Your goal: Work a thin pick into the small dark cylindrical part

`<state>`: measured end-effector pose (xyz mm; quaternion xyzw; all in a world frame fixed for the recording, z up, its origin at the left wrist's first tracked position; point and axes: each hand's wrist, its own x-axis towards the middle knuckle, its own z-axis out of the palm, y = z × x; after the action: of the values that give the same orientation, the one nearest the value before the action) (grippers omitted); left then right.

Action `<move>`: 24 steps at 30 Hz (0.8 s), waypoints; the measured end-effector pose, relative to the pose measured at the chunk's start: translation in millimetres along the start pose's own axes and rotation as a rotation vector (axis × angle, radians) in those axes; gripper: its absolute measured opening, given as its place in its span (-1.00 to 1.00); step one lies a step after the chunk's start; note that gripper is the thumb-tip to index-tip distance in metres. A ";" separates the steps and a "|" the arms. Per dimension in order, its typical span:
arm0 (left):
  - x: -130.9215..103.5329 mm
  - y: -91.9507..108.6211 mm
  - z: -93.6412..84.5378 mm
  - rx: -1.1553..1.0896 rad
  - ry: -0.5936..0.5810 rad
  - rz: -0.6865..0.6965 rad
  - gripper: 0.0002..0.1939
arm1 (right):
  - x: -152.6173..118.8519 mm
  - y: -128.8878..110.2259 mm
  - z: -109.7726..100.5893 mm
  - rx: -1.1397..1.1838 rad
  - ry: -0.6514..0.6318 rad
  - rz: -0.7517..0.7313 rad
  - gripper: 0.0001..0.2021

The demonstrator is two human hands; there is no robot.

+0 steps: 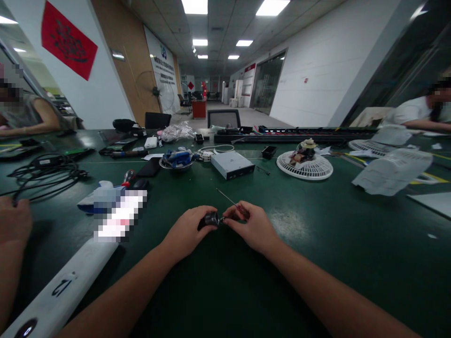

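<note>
Near the middle of the green table, my left hand [188,231] is wrapped round a small dark cylindrical part [211,218], its round end facing right. Close to that end, my right hand [255,226] pinches a tiny part [221,219] between thumb and forefinger; it is too small to make out. The same hand also holds a screwdriver with a reddish handle [243,211], its thin shaft [226,197] pointing up and to the left. A narrow gap separates the fingertips of the two hands.
Beyond my hands lie a metal bowl with blue items [177,168], a silver drive box [232,164] and a white fan grille [305,168]. At left are a long white device [70,281], black cables [49,171] and another person's hand [14,220]. Translucent plastic [392,172] sits right.
</note>
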<state>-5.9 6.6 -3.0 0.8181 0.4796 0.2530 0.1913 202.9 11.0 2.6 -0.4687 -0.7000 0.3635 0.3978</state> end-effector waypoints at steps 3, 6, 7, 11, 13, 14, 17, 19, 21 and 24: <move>-0.7 4.0 0.8 -0.020 -0.055 0.077 -0.61 | 0.3 4.3 3.4 -0.042 -0.035 -0.010 -0.92; -0.8 6.9 0.7 -0.032 -0.087 0.149 -0.65 | 1.0 7.5 4.9 -0.081 -0.036 0.005 -0.88; -0.7 7.4 0.5 -0.036 -0.086 0.168 -0.67 | 1.2 7.6 4.9 -0.067 -0.045 0.018 -0.85; -0.8 7.4 0.8 -0.055 -0.071 0.206 -0.70 | 2.6 5.5 3.4 0.035 -0.134 0.061 -0.80; -0.5 7.3 1.1 -0.053 -0.078 0.217 -0.70 | 5.3 5.3 1.9 0.086 -0.176 0.080 -0.80; 0.0 7.4 1.1 -0.047 -0.081 0.226 -0.71 | 7.2 6.0 1.1 0.109 -0.189 0.096 -0.78; 3.5 8.4 1.0 -0.001 -0.088 0.254 -0.71 | 14.1 10.4 -0.6 0.156 -0.187 0.149 -0.71; 7.7 9.1 1.0 0.038 -0.093 0.265 -0.72 | 18.1 14.2 -0.2 0.176 -0.138 0.174 -0.68; 12.2 9.2 1.3 0.064 -0.097 0.275 -0.73 | 21.0 17.6 1.5 0.195 -0.090 0.194 -0.67; 17.0 8.1 2.1 0.080 -0.092 0.270 -0.71 | 23.6 21.1 4.8 0.223 -0.077 0.231 -0.68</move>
<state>7.9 17.7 3.7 0.8930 0.3654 0.2193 0.1446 200.6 38.9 -13.0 -0.4846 -0.6113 0.5001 0.3759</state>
